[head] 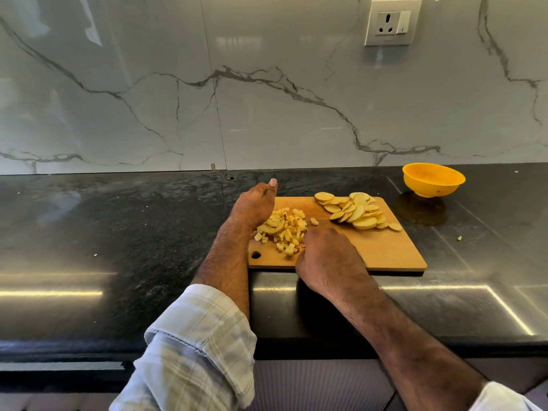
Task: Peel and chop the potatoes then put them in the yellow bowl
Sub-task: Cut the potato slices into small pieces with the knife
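A wooden chopping board [382, 250] lies on the black counter. On its left part is a pile of small potato cubes [289, 235] with a few uncut slices [271, 228]. My left hand [253, 207] comes in from the left and holds those slices from above, thumb pointing up and fingers hidden. My right hand [329, 256] is curled into a fist at the pile's right edge, gripping a knife that the fist almost wholly hides. A heap of round potato slices [355, 213] lies on the board's far right. The yellow bowl [433, 179] stands behind the board, to its right.
The black stone counter [133, 232] stretches left and right of the board. A marble wall with a socket [391, 23] rises behind it. A small potato scrap [459, 238] lies right of the board. The counter's front edge is just below the board.
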